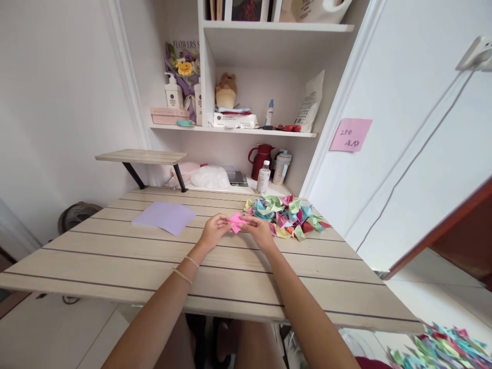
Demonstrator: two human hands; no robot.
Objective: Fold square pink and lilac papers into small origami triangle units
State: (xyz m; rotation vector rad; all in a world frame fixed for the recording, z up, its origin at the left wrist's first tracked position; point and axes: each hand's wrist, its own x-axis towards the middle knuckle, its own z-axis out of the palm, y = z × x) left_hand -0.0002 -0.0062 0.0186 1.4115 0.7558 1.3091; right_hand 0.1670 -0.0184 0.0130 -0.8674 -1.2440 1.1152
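Between my two hands is a small folded piece of bright pink paper [237,223], held just above the wooden table. My left hand [214,228] pinches its left side with the fingertips. On the right side, my right hand [259,230] grips it the same way. Right behind and beside my right hand lies a pile of folded paper pieces [282,218] in green, blue, pink, red and yellow. Flat on the table to the left of my left hand rest purple paper sheets [165,216]. The fingers hide parts of the pink piece's edges.
A clear bottle [263,178] and a red jug [262,160] stand at the table's back. A small raised shelf [142,156] sits at the back left. More folded paper pieces [442,348] lie on the floor at lower right. A pink note [351,135] hangs on the wall.
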